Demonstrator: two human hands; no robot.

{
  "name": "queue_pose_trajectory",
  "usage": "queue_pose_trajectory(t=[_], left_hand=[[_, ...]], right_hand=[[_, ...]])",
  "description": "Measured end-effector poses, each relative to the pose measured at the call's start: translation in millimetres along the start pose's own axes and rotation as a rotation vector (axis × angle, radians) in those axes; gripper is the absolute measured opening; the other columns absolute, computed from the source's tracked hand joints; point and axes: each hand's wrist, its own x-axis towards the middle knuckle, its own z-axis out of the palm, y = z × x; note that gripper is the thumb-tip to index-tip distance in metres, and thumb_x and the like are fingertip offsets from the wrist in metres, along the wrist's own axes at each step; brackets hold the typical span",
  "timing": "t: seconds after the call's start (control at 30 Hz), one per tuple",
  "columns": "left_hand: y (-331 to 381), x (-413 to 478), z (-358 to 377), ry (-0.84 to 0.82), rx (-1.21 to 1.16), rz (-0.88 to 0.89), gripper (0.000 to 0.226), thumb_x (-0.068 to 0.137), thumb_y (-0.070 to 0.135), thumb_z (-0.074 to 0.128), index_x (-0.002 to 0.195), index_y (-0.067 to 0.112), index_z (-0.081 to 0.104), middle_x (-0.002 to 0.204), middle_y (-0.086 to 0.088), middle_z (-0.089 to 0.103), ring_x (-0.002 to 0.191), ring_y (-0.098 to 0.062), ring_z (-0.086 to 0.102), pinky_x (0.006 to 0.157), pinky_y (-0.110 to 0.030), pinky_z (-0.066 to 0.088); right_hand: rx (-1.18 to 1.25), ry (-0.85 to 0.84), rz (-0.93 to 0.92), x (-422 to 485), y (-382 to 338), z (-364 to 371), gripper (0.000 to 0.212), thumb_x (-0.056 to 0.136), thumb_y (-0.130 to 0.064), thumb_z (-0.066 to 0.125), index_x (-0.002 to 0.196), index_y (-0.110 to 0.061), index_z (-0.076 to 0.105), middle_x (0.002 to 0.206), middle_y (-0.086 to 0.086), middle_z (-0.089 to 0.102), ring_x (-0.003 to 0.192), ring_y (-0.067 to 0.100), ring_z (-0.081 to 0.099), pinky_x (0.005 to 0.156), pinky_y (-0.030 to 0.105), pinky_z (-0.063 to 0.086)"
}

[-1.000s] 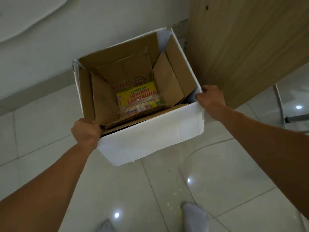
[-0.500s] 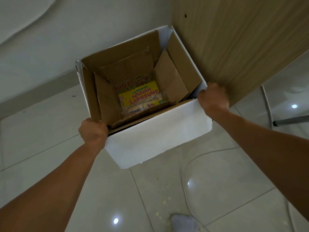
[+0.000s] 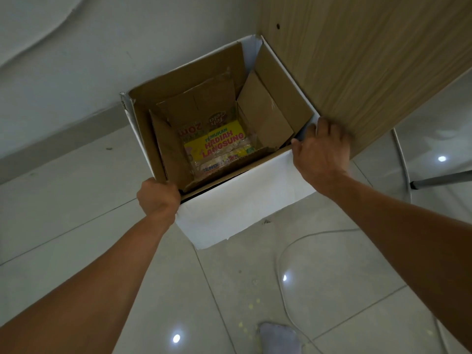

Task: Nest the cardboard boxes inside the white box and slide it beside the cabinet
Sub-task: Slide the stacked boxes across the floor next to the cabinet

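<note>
Left hand [image 3: 158, 199] grips the white box [image 3: 245, 208] near corner; right hand [image 3: 322, 152] rests spread on its right corner, against the cabinet [image 3: 357, 67].

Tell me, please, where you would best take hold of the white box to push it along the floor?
Probably the two near top corners of the white box, from the near side: its top is open, leaving a graspable rim. The left hand and right hand sit there already.
</note>
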Motion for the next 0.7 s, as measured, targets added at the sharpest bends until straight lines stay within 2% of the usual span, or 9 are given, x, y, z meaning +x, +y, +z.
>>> queue_pose_trajectory(t=[0.1,0.17,0.27,0.33,0.4,0.57,0.7], left_hand=[[0,-2,-1,-0.010,-0.004,0.002,0.027,0.082,0.004,0.050,0.057,0.010,0.044,0.088,-0.023,0.064,0.083,-0.035,0.060,0.065,-0.028,0.039],[0,-2,-2,-0.019,0.005,-0.019,0.016,0.083,0.006,0.050,0.068,0.003,0.055,0.095,-0.023,0.065,0.084,-0.035,0.059,0.066,-0.029,0.039],[0,0,-2,-0.051,-0.012,-0.036,0.012,0.086,0.010,0.051,0.079,0.004,0.060,0.103,-0.024,0.065,0.091,-0.036,0.060,0.067,-0.029,0.039],[0,4,-2,-0.063,-0.026,-0.043,0.018,0.087,0.013,0.052,0.094,-0.001,0.063,0.105,-0.023,0.065,0.094,-0.036,0.060,0.069,-0.029,0.040],[1,9,-1,-0.060,-0.034,-0.049,0.023,0.088,0.014,0.053,0.100,-0.004,0.062,0.108,-0.022,0.065,0.096,-0.036,0.061,0.069,-0.028,0.040],[3,15,2,-0.043,-0.049,-0.053,0.022,0.085,0.012,0.054,0.099,-0.002,0.063,0.105,-0.021,0.065,0.094,-0.035,0.062,0.069,-0.029,0.041],[0,19,-2,-0.114,-0.078,-0.083,0.009,0.082,0.012,0.054,0.088,0.007,0.059,0.089,-0.013,0.059,0.076,-0.027,0.055,0.063,-0.027,0.039]], right_hand=[[0.037,-0.068,-0.018,-1,5,4,0.056,0.096,-0.047,0.031,0.122,-0.002,0.051,0.141,0.022,0.040,0.122,0.037,0.044,0.092,0.046,0.042],[0.049,-0.130,-0.028,-1,7,9,0.060,0.096,-0.050,0.028,0.128,-0.003,0.047,0.149,0.023,0.030,0.133,0.038,0.034,0.099,0.047,0.040],[0.058,-0.203,-0.052,1,6,16,0.067,0.097,-0.050,0.024,0.142,-0.001,0.029,0.155,0.027,0.012,0.142,0.041,0.015,0.114,0.048,0.021],[0.059,-0.240,-0.076,6,7,18,0.069,0.097,-0.048,0.022,0.147,-0.001,0.018,0.155,0.029,0.002,0.144,0.041,0.006,0.117,0.047,0.012],[0.050,-0.264,-0.096,12,8,17,0.068,0.098,-0.046,0.022,0.149,-0.002,0.012,0.156,0.029,-0.003,0.145,0.040,0.002,0.118,0.046,0.008],[-0.016,-0.270,-0.112,18,6,18,0.068,0.098,-0.047,0.017,0.149,-0.003,0.007,0.157,0.026,-0.005,0.146,0.038,-0.002,0.118,0.046,0.002],[-0.060,-0.216,-0.120,12,6,17,0.070,0.097,-0.049,0.016,0.149,-0.004,0.004,0.158,0.024,-0.003,0.146,0.036,-0.002,0.117,0.048,-0.002]])
